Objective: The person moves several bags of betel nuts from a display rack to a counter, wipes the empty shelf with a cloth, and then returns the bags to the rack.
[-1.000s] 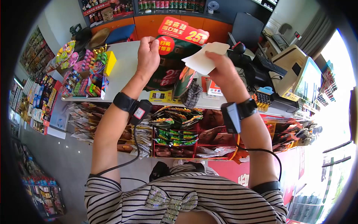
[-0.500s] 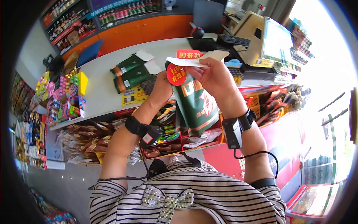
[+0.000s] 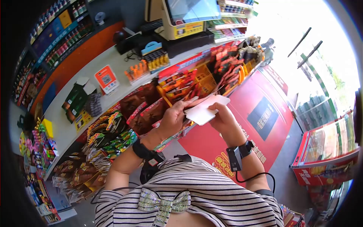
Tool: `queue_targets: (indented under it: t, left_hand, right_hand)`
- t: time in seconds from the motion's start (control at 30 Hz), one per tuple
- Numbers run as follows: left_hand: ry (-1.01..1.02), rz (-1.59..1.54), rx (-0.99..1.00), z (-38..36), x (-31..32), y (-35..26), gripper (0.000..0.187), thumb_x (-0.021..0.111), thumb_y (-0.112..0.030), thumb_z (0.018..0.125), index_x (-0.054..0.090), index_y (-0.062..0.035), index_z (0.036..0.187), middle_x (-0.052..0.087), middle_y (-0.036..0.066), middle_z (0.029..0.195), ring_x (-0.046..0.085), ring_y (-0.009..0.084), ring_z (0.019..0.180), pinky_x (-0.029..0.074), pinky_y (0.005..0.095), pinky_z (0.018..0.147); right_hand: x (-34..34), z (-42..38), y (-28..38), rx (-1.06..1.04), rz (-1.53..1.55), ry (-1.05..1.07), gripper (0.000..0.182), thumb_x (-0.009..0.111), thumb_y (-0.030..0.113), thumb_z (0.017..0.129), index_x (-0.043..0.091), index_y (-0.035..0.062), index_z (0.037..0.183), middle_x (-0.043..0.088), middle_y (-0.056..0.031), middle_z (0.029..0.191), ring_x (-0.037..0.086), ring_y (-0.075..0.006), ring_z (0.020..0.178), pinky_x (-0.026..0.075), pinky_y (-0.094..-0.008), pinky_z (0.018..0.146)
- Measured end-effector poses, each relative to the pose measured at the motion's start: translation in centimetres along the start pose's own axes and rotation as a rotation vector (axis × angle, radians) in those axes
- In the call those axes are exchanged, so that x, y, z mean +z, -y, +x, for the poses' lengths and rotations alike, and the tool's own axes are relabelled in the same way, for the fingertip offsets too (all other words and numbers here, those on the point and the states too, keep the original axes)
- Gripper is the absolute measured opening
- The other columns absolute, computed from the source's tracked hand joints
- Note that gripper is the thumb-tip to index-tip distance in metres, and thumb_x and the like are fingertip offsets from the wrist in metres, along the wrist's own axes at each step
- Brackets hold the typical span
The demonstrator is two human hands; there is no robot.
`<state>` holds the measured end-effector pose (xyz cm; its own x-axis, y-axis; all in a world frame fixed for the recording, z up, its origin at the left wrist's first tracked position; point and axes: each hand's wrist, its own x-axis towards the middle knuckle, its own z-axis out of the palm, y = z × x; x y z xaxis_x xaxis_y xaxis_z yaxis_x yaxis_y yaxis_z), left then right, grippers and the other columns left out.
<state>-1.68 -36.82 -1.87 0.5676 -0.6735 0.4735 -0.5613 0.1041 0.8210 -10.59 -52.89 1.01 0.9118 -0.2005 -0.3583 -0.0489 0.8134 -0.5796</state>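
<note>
A person in a black-and-white striped top with a glittering bow is looking down at their own two bare hands, each forearm wearing a black strapped device at the wrist. In front of the body, a blank white card is hanging in the air between the hands, tilting slightly, apart from any surface. The right hand is pinching its right side, thumb lying on top. The left hand is holding its left end with fingers set narrow; what is lying under the card there is hidden. The step in hand seems to be handling this card with both hands, and moving it cleanly seems to be calling for a light, even pinch at both ends, so it is not bending or slipping. Beyond the hands, a red panel with lettering is spreading to the right, while racks of snack packets are lining the counter front. On the pale counter, a dark green pouch is lying left of an orange QR-code sign. Farther off, a touchscreen monitor is standing, and bottles are filling the back shelves.
</note>
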Motion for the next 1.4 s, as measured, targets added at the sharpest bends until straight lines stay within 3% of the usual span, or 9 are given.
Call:
queue_targets:
  t: [0.03,0.07,0.2,0.5,0.63,0.83,1.1,1.17,1.4]
  left_hand:
    - [0.047,-0.06,-0.03,0.1,2.0,-0.4,0.031,0.032,0.001,0.082,0.047,0.0028,0.108,0.054,0.013,0.094,0.051,0.016,0.091,0.038,0.0248,0.082]
    - [0.155,-0.247,-0.248,0.3,3.8,-0.5,0.031,0.033,0.002,0.08,0.047,0.0036,0.108,0.054,0.016,0.096,0.051,0.0218,0.093,0.038,0.0277,0.083]
    - [0.202,-0.17,0.012,1.4,10.8,0.5,0.032,0.035,-0.001,0.08,0.046,0.0035,0.11,0.054,0.019,0.102,0.053,0.0239,0.094,0.039,0.0288,0.082]
    - [0.185,-0.284,-0.224,5.6,17.4,1.5,0.028,0.04,0.002,0.078,0.049,0.0045,0.105,0.058,0.019,0.091,0.057,0.0265,0.087,0.045,0.0288,0.076]
    - [0.316,-0.158,0.123,8.2,19.9,1.3,0.024,0.042,0.004,0.077,0.052,0.0014,0.099,0.058,0.017,0.088,0.058,0.0247,0.083,0.046,0.029,0.072]
    - [0.57,-0.315,0.148,13.0,22.4,6.3,0.032,0.046,0.007,0.071,0.051,0.0001,0.102,0.053,0.016,0.098,0.051,0.0271,0.094,0.041,0.0321,0.081]
    - [0.17,-0.231,-0.026,20.1,24.2,12.2,0.034,0.06,0.003,0.065,0.055,-0.0013,0.099,0.053,0.013,0.094,0.053,0.0233,0.087,0.043,0.0295,0.076]
    - [0.027,-0.413,-0.214,21.7,24.3,14.0,0.022,0.059,-0.001,0.072,0.057,-0.0015,0.094,0.056,0.009,0.084,0.055,0.0161,0.078,0.045,0.0263,0.068]
    - [-0.143,-0.445,-0.552,27.1,17.0,17.1,0.016,0.06,-0.01,0.076,0.06,-0.0015,0.091,0.059,0.0,0.076,0.051,0.0046,0.067,0.042,0.0186,0.063]
  right_hand:
    - [-1.9,-1.1,0.4,-0.047,0.021,-0.04,0.019,0.045,-0.001,0.068,0.043,-0.0009,0.087,0.051,-0.0122,0.086,0.054,-0.0237,0.087,0.046,-0.0338,0.071]
    - [-4.0,-2.1,0.7,-0.152,-0.118,-0.035,0.02,0.045,-0.001,0.068,0.043,-0.0014,0.088,0.051,-0.0127,0.087,0.054,-0.0248,0.088,0.046,-0.0348,0.073]
    - [-9.3,-5.7,3.2,-0.193,-0.095,-0.155,0.026,0.044,-0.001,0.068,0.043,-0.0042,0.094,0.052,-0.0146,0.093,0.053,-0.0275,0.093,0.044,-0.0371,0.078]
    - [-17.1,-7.9,6.7,-0.143,-0.11,-0.418,0.029,0.046,-0.004,0.065,0.044,-0.0013,0.094,0.051,-0.0099,0.086,0.054,-0.0239,0.078,0.046,-0.0343,0.069]
    - [-19.1,-6.0,8.3,-0.174,0.001,-0.419,0.027,0.045,-0.003,0.068,0.045,-0.0009,0.095,0.051,-0.0107,0.089,0.054,-0.0238,0.082,0.046,-0.0357,0.071]
    - [-21.4,-1.1,13.4,-0.108,0.15,-0.384,0.029,0.042,-0.003,0.07,0.044,-0.0019,0.099,0.052,-0.0124,0.096,0.053,-0.0246,0.091,0.044,-0.0365,0.08]
    - [-20.8,9.7,19.7,0.055,0.086,-0.398,0.026,0.045,0.002,0.075,0.043,-0.0009,0.1,0.053,-0.0112,0.094,0.054,-0.0255,0.087,0.046,-0.037,0.077]
    - [-21.6,12.1,21.5,0.158,0.169,-0.048,0.031,0.047,0.011,0.081,0.04,-0.0016,0.108,0.052,-0.0146,0.102,0.054,-0.0232,0.09,0.047,-0.0347,0.074]
    - [-23.2,19.9,24.8,-0.146,-1.029,-0.193,0.08,0.073,0.02,0.063,0.027,0.0039,0.126,0.044,-0.0153,0.114,0.041,-0.0233,0.108,0.038,-0.0342,0.086]
